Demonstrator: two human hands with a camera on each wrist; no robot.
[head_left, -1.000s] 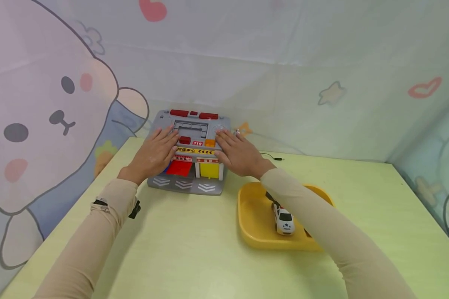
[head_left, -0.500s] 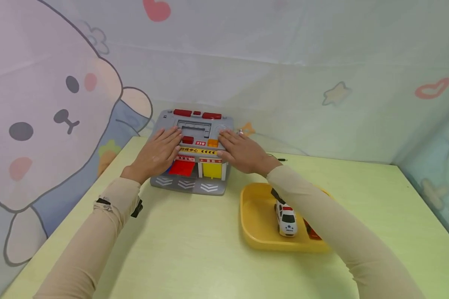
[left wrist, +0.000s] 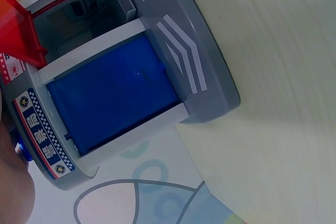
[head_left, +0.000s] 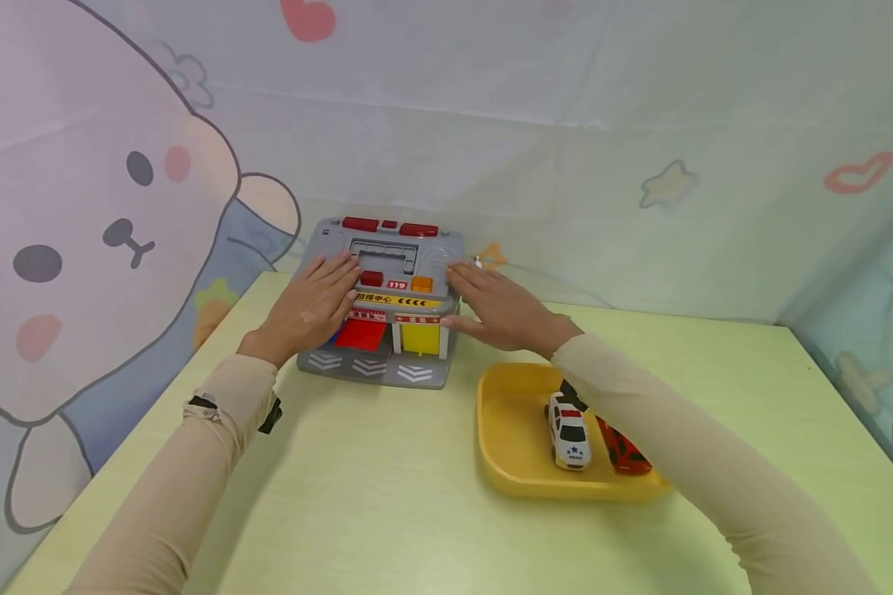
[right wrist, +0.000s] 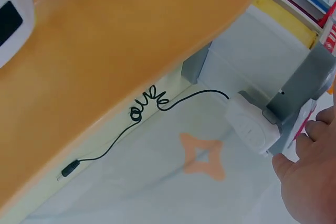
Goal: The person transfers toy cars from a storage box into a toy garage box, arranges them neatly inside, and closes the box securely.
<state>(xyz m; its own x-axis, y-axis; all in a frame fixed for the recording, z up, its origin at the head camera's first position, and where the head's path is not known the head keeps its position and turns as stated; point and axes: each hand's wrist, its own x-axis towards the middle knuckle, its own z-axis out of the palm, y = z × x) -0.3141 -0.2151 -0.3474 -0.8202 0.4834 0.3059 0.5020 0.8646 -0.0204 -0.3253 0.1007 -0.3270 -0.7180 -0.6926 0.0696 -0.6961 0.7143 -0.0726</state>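
Observation:
A grey toy garage stands at the back of the table, with a red door raised. Its yellow door is down, as is the blue door seen in the left wrist view. My left hand rests on the left part of the roof, fingers straight and together. My right hand has its straight fingers at the roof's right edge; whether they touch it I cannot tell. A white box with a coiled black cord sits at the garage's side, near my right hand.
Right of the garage, a yellow tray holds a white toy police car and a red toy car, partly under my right sleeve. A printed cloth hangs behind the pale table.
My right hand has slid to the right, from over the roof to its edge, and its forearm uncovers more of the red car. My left hand stays in place on the roof.

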